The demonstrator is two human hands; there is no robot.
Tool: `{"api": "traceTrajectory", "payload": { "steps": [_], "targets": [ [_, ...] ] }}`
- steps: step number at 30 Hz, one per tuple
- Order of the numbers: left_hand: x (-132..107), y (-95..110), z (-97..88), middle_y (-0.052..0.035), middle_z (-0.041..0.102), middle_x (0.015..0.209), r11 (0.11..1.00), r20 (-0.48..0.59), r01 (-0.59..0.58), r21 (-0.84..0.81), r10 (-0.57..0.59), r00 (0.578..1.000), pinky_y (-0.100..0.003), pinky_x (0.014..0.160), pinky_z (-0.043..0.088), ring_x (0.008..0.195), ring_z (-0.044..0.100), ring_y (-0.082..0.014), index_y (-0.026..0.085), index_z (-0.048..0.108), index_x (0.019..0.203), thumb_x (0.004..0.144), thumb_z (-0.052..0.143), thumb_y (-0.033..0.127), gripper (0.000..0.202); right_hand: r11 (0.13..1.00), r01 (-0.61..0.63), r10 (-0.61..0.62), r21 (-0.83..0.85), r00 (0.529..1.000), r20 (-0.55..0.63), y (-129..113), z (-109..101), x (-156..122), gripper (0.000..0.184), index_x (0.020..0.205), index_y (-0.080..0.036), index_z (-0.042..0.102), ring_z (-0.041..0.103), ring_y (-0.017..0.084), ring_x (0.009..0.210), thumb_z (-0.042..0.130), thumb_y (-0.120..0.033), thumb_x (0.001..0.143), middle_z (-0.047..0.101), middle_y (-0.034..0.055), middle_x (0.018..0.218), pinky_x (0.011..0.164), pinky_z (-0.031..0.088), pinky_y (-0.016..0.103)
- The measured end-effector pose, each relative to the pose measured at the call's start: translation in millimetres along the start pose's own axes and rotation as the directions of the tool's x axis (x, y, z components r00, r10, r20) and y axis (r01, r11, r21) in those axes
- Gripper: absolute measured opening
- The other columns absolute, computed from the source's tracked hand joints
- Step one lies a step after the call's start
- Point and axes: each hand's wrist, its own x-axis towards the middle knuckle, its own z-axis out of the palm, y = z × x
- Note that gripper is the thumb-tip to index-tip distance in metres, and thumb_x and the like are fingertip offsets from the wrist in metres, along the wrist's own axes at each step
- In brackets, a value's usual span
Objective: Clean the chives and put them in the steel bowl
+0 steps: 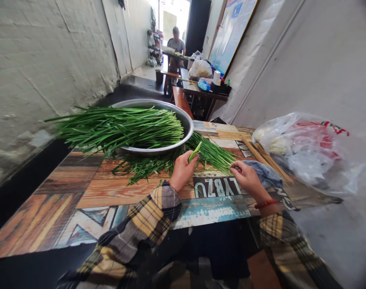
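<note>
My left hand (183, 170) is closed around a few garlic chives (195, 151), whose pale ends stick up past the thumb. To its right, my right hand (248, 179) has its fingertips pinched together by the pale ends of a loose pile of garlic chives (217, 157) on the table; what is between those fingers, if anything, is too small to make out. Behind my left hand stands a large metal bowl (189, 127), heaped with long garlic chives (131, 128) that hang over its left rim. Loose green leaves (142, 168) lie in front of the bowl.
On the patterned table (110, 192), a grey-blue cloth (265, 173), wooden chopsticks (262, 156) and a clear plastic bag (306, 152) lie to the right. Farther back are a bench (182, 100), another table (190, 86) with bags, and a seated person (176, 44). Walls run along both sides.
</note>
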Motion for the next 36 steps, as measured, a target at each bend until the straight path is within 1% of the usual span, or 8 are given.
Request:
{"api": "traceTrajectory", "payload": {
  "steps": [3, 10, 14, 20, 26, 31, 34, 36],
  "targets": [
    [-0.2, 0.8, -0.5, 0.0041, 0.045, 0.059, 1.0, -0.005, 0.002, -0.013, -0.002, 1.0, -0.022, 0.059, 0.032, 0.061, 0.039, -0.0105, 0.016, 0.055, 0.07, 0.088, 0.045, 0.033, 0.027, 1.0, 0.008, -0.008, 0.014, 0.999, 0.054, -10.3, 1.3, -2.7, 0.013, 0.075, -0.023, 0.06, 0.052, 0.017, 0.062, 0.052, -0.031, 0.082, 0.057, -0.0002, 0.065, 0.062, 0.038, 0.03],
    [-0.3, 0.1, 0.9, 0.0041, 0.046, 0.06, 1.0, -0.017, 0.002, 0.005, -0.002, 1.0, -0.022, 0.059, 0.033, 0.061, 0.04, -0.0104, 0.016, 0.056, 0.068, 0.086, 0.049, 0.033, 0.026, 0.984, 0.132, -0.11, -0.12, 0.978, 0.176, -22.5, 9.4, -5.9, 0.016, 0.081, -0.021, 0.06, 0.056, 0.018, 0.07, 0.047, -0.03, 0.087, 0.063, 0.0021, 0.074, 0.067, 0.04, 0.029],
    [-1.7, -2.0, 4.3, 0.0017, 0.057, 0.068, 0.999, 0.116, -0.053, 0.006, 0.052, 0.992, -0.022, 0.064, 0.037, 0.067, 0.048, -0.0118, 0.014, 0.064, 0.076, 0.084, 0.054, 0.031, 0.021, 0.961, 0.205, -0.172, -0.187, 0.969, 0.179, -29.3, 10.5, -4.7, 0.015, 0.084, -0.021, 0.058, 0.057, 0.019, 0.075, 0.046, -0.028, 0.09, 0.064, 0.0038, 0.08, 0.071, 0.04, 0.03],
    [-4.8, -9.8, 10.5, 0.0007, 0.057, 0.065, 0.99, 0.374, -0.139, 0.02, 0.121, 0.919, -0.022, 0.061, 0.037, 0.065, 0.049, -0.0125, 0.014, 0.066, 0.072, 0.082, 0.057, 0.027, 0.019, 0.922, 0.28, -0.236, -0.268, 0.954, 0.183, -47.1, 14.0, -5.7, 0.015, 0.086, -0.021, 0.058, 0.057, 0.02, 0.079, 0.045, -0.028, 0.091, 0.064, 0.0052, 0.082, 0.073, 0.039, 0.032],
    [-3.8, -8.2, 9.0, 0.0017, 0.051, 0.061, 0.989, 0.359, -0.145, 0.0, 0.135, 0.924, -0.023, 0.059, 0.035, 0.062, 0.044, -0.0111, 0.012, 0.063, 0.066, 0.087, 0.051, 0.03, 0.03, 0.901, 0.287, -0.24, -0.326, 0.955, 0.175, -46.6, 11.1, -7.4, 0.015, 0.086, -0.021, 0.058, 0.058, 0.02, 0.08, 0.045, -0.026, 0.092, 0.065, 0.005, 0.082, 0.072, 0.037, 0.032],
    [-5.3, -8.4, 10.1, -0.0001, 0.057, 0.067, 0.994, 0.37, -0.1, -0.036, 0.107, 0.923, -0.023, 0.061, 0.037, 0.066, 0.047, -0.0125, 0.012, 0.067, 0.075, 0.085, 0.055, 0.035, 0.028, 0.864, 0.315, -0.261, -0.394, 0.947, 0.186, -50.9, 11.8, -8.9, 0.015, 0.086, -0.02, 0.059, 0.058, 0.021, 0.081, 0.047, -0.026, 0.092, 0.065, 0.0056, 0.083, 0.072, 0.036, 0.033],
    [-6.4, -9.4, 11.7, -0.0001, 0.058, 0.067, 0.994, 0.44, -0.089, -0.066, 0.109, 0.891, -0.023, 0.062, 0.038, 0.067, 0.048, -0.013, 0.012, 0.067, 0.075, 0.081, 0.06, 0.035, 0.024, 0.872, 0.347, -0.305, -0.345, 0.937, 0.172, -58.5, 13.9, -7.8, 0.015, 0.086, -0.019, 0.06, 0.057, 0.02, 0.08, 0.048, -0.025, 0.091, 0.065, 0.0061, 0.083, 0.072, 0.037, 0.032],
    [-6.3, -7.7, 10.8, 0.0005, 0.056, 0.064, 0.994, 0.448, -0.055, -0.099, 0.093, 0.889, -0.023, 0.061, 0.037, 0.065, 0.046, -0.0121, 0.012, 0.066, 0.071, 0.082, 0.059, 0.036, 0.027, 0.919, 0.312, -0.298, -0.241, 0.95, 0.094, -60.5, 13.7, -5.6, 0.016, 0.086, -0.018, 0.06, 0.057, 0.019, 0.076, 0.048, -0.026, 0.091, 0.064, 0.0055, 0.08, 0.071, 0.039, 0.031]
  ]
}}
